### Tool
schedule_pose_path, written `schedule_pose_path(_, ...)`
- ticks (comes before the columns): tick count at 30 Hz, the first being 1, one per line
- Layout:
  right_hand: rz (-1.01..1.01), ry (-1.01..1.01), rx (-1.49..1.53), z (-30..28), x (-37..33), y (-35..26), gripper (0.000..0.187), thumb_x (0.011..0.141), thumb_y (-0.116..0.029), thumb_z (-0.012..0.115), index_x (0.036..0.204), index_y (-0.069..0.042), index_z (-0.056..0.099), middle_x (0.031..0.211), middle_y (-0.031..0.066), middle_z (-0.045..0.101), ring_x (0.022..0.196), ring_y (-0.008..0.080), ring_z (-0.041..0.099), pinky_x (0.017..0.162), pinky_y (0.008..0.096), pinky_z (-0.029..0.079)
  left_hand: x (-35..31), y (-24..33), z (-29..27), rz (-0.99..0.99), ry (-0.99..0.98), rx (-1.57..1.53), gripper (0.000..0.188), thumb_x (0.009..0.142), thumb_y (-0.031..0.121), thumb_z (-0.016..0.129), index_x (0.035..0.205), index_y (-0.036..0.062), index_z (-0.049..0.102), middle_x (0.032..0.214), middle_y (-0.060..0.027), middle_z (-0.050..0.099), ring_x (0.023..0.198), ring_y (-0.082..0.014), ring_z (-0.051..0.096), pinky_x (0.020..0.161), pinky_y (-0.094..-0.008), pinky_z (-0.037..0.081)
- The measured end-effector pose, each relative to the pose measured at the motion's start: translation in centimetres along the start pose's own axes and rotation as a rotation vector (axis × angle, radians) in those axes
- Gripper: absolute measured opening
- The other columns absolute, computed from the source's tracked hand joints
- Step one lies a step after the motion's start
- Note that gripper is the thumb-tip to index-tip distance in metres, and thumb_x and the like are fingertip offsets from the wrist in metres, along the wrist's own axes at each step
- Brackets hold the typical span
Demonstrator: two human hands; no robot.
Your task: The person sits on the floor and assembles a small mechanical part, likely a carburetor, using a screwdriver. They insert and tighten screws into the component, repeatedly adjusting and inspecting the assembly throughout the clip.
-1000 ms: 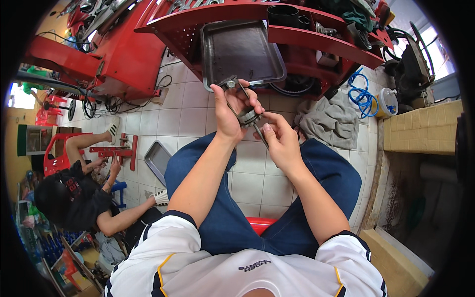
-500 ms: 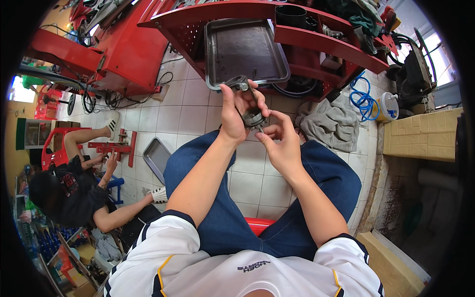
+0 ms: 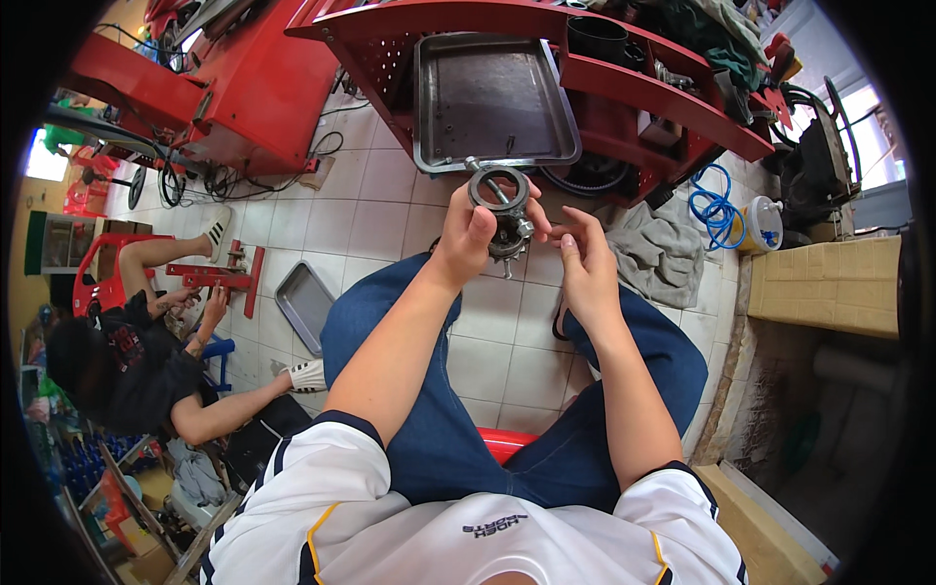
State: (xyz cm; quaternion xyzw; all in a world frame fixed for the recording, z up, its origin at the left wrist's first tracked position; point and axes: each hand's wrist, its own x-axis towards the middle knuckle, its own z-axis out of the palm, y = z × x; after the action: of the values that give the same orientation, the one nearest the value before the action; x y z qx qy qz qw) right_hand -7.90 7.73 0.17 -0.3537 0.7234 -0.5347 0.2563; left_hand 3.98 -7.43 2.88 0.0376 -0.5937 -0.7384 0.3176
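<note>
My left hand (image 3: 463, 231) is closed around a grey metal part (image 3: 508, 215), holding it up above the floor between my knees. This part has a round ring-shaped opening at its top, a rod across it, and a darker round section below with several bolt-like ends sticking out. I cannot make out its exact kind. Just right of it, my right hand (image 3: 588, 261) has its fingers apart with nothing visible in them. Its fingertips are close to the part's right side; whether they touch it I cannot tell.
Ahead lies a large metal tray (image 3: 485, 88) under a red tool cart (image 3: 639, 73). A grey cloth (image 3: 655, 255), a blue hose (image 3: 715, 203) and a white-lidded bucket (image 3: 765, 216) are at right. A smaller tray (image 3: 300, 297) lies left, near a seated co-worker (image 3: 132, 375) handling a red metal frame (image 3: 249, 278).
The metal part has been turned so its ring opening faces up toward me. My right hand has let go of its lower end and moved right, its fingers spreading.
</note>
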Motion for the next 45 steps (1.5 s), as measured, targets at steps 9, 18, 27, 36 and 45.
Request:
schedule_pose_path(9,-0.033,0.026,0.007,0.0,0.1,-0.1,0.029,0.101,-0.005,0.052,0.13,-0.001,0.055,0.103,0.0128,0.071,0.09,0.0195,0.067,0.08,0.0308,0.052,-0.2,0.0,0.1,0.044,0.042,0.019,0.088,0.086,0.084,0.045,0.113,0.0007,0.058,0.087,-0.0165,0.07,0.079,-0.0237,0.071,0.072,-0.0349,0.058)
schedule_pose_path(18,-0.228,0.2,-0.059,-0.9,7.1,-3.1,0.017,0.097,-0.008,0.061,0.109,0.002,0.067,0.096,0.0127,0.074,0.087,0.0197,0.071,0.08,0.0304,0.054,0.8,-0.4,0.3,-0.25,0.373,-0.603,0.087,0.09,0.086,0.027,0.101,0.0066,0.06,0.082,-0.0137,0.068,0.07,-0.0247,0.068,0.067,-0.0377,0.057)
schedule_pose_path(27,0.027,-0.118,-0.858,8.0,21.8,1.9,0.037,0.086,-0.03,0.074,0.114,-0.005,0.071,0.117,0.0182,0.071,0.111,0.0346,0.068,0.093,0.0445,0.054,1.4,-0.4,-1.3,-0.454,0.341,-0.974,0.08,0.092,0.082,0.032,0.103,0.0078,0.061,0.086,-0.0106,0.069,0.072,-0.0224,0.068,0.07,-0.0379,0.058)
schedule_pose_path(36,0.127,-0.198,-0.902,11.0,24.5,4.6,0.024,0.083,-0.018,0.07,0.102,-0.004,0.076,0.11,0.0187,0.073,0.105,0.0354,0.07,0.09,0.0444,0.055,1.8,0.3,-1.4,-0.601,0.549,-0.918,0.072,0.098,0.074,0.033,0.104,0.0074,0.059,0.091,-0.0065,0.066,0.078,-0.0195,0.067,0.075,-0.0367,0.058)
schedule_pose_path(45,0.179,0.088,0.239,1.3,12.6,-0.8,0.023,0.091,-0.014,0.069,0.105,0.004,0.069,0.087,0.0078,0.07,0.082,0.0149,0.067,0.07,0.0268,0.05,2.0,-0.2,-0.9,-0.627,0.45,-0.388,0.081,0.096,0.079,0.028,0.102,0.0028,0.057,0.086,-0.0159,0.069,0.072,-0.0248,0.07,0.07,-0.0367,0.057)
